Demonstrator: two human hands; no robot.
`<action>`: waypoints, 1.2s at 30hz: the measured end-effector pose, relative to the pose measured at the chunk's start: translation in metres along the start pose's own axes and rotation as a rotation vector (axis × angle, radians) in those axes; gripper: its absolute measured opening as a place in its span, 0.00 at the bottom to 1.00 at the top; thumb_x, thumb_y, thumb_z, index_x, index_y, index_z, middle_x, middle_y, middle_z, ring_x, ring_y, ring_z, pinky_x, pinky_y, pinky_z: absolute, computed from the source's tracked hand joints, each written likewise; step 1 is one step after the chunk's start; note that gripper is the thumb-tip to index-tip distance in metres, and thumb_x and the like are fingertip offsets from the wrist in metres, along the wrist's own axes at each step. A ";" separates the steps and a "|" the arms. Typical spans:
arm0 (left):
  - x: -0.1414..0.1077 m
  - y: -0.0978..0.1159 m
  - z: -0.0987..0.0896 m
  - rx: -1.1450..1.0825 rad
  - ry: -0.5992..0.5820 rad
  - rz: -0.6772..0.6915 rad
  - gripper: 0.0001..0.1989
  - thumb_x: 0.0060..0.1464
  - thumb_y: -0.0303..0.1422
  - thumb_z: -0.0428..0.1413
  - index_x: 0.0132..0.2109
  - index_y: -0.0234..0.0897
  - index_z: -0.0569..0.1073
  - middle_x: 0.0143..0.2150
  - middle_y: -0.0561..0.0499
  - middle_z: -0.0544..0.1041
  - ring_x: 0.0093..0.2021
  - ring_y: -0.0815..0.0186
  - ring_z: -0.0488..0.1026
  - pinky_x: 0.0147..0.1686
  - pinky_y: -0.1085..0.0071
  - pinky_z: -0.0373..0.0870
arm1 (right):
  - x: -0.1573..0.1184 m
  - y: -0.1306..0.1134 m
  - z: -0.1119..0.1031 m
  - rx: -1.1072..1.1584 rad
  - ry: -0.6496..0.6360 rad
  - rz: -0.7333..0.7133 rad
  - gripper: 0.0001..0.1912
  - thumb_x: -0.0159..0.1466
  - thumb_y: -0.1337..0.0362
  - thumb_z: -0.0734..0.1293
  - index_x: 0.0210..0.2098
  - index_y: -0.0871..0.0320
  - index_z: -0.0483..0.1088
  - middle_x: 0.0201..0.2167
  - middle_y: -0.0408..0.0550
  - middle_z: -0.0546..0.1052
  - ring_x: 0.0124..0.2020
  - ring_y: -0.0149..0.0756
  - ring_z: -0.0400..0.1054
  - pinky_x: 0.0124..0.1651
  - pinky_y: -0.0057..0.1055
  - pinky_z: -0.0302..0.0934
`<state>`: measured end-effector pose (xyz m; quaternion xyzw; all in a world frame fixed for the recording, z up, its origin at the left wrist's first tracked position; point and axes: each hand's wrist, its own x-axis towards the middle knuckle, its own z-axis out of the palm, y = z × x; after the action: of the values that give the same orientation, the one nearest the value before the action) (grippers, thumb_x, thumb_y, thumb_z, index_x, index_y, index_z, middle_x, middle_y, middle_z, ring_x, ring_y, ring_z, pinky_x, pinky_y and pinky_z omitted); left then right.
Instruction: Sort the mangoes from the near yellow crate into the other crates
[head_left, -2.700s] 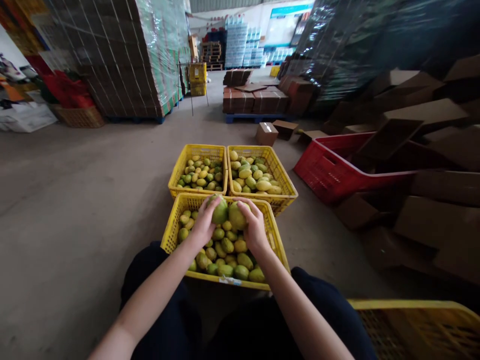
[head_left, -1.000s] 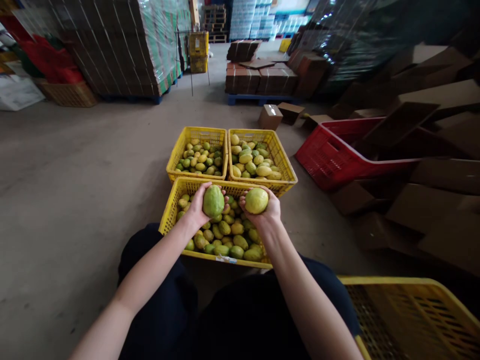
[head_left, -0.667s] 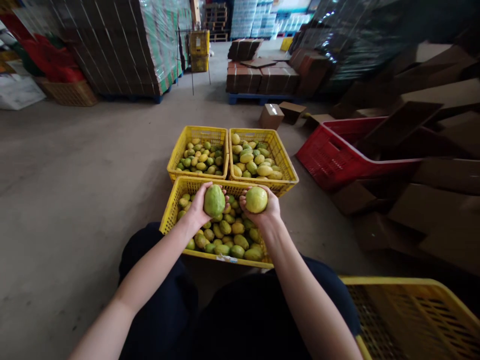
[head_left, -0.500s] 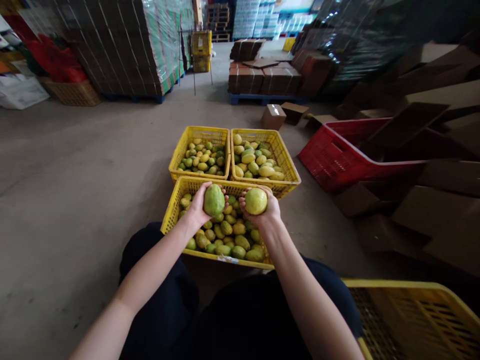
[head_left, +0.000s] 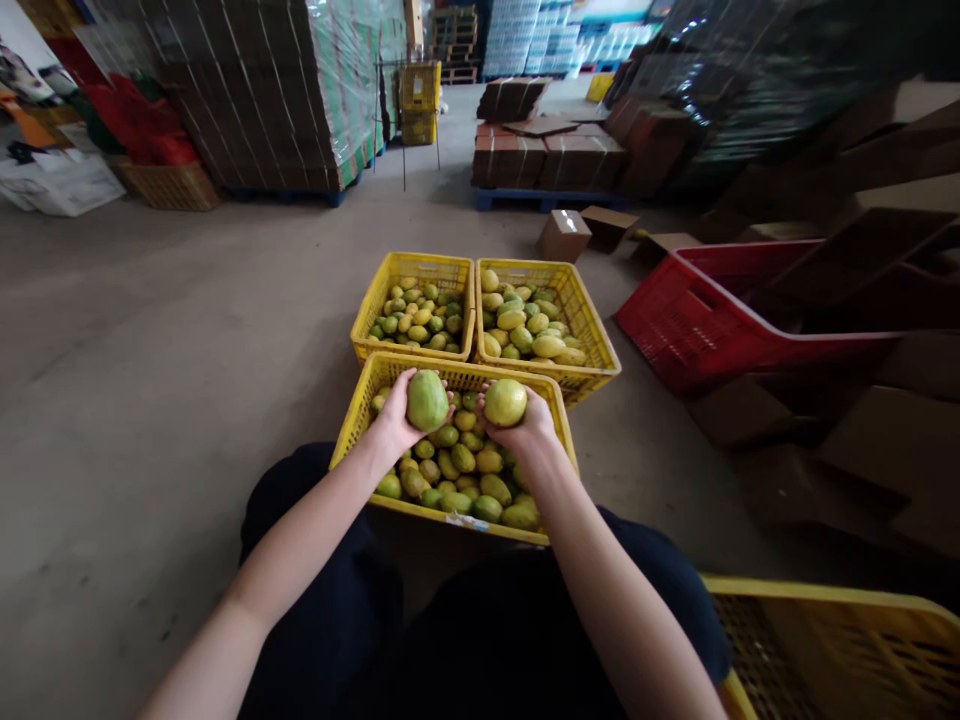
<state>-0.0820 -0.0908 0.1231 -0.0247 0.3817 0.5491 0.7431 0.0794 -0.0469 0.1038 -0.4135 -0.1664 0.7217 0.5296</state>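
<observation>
My left hand (head_left: 399,412) is closed round a large green fruit (head_left: 427,401). A rounder yellow-green fruit (head_left: 505,403) rests in my right hand (head_left: 529,422), its fingers curled behind it. Both hands are above the near yellow crate (head_left: 457,528), which holds many smaller green and yellow fruits (head_left: 463,458). Behind it, side by side, stand a left yellow crate (head_left: 361,335) and a right yellow crate (head_left: 600,345), each with more such fruits.
At the right is a red crate (head_left: 660,320) among cardboard boxes (head_left: 885,430). Another yellow crate (head_left: 825,592) stands at the lower right. Farther back are a small carton (head_left: 564,236), stacked cardboard on a blue pallet (head_left: 540,198) and a wrapped stack (head_left: 300,100).
The view has shifted a little, so the crates and background appear farther right. Both hands still hold their fruits, and the right one has turned slightly inward.
</observation>
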 end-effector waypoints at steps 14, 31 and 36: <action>0.006 0.005 -0.006 -0.127 0.099 -0.076 0.20 0.62 0.36 0.42 0.55 0.31 0.67 0.43 0.37 0.77 0.39 0.57 0.77 0.25 0.68 0.78 | -0.009 0.018 0.032 0.220 0.225 0.462 0.18 0.65 0.67 0.50 0.35 0.56 0.70 0.18 0.48 0.74 0.20 0.35 0.70 0.24 0.29 0.70; 0.007 0.001 0.004 -0.124 0.169 -0.002 0.18 0.62 0.36 0.41 0.51 0.33 0.69 0.38 0.41 0.76 0.38 0.59 0.76 0.27 0.70 0.76 | 0.000 0.021 0.036 0.231 0.202 0.429 0.15 0.61 0.67 0.53 0.39 0.53 0.70 0.18 0.47 0.73 0.21 0.38 0.70 0.24 0.32 0.70; 0.008 -0.001 0.008 -0.081 0.187 0.009 0.16 0.60 0.37 0.43 0.46 0.34 0.70 0.34 0.43 0.76 0.36 0.60 0.76 0.28 0.68 0.75 | 0.001 0.019 0.032 0.166 0.197 0.378 0.16 0.62 0.65 0.51 0.34 0.55 0.70 0.18 0.48 0.73 0.22 0.38 0.69 0.24 0.34 0.69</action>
<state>-0.0759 -0.0813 0.1239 -0.1041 0.4271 0.5625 0.7002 0.0424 -0.0468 0.1095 -0.4610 0.0265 0.7755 0.4306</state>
